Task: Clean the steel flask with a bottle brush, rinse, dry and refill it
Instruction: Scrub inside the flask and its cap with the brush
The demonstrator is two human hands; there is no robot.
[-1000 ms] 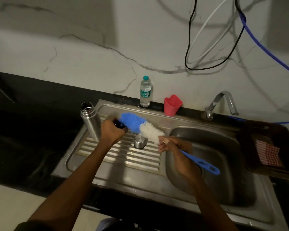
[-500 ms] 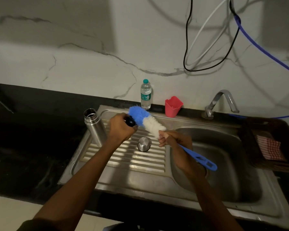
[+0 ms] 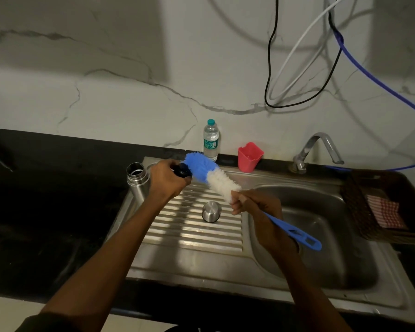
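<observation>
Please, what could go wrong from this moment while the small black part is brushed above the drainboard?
1. The open steel flask stands upright right beside the left hand; an elbow or wrist nudge might tip it.
2. The left hand holds only a small black stopper against the bottle brush; it could slip and drop.
3. The steel cap below may catch drips.

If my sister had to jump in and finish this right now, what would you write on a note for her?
Left hand: holds a small dark cap against the blue bristles of the brush.
Right hand: grips the brush by its handle, just below the white bristles.
Flask: stands open and upright at the left edge of the draining board.
Steel lid: on the draining board.
Water bottle: by the wall, capped.
Tap: no water seen running.
Done: flask opened, cap being scrubbed.
Left: brush inside the flask, rinse, dry, refill, close.
</observation>
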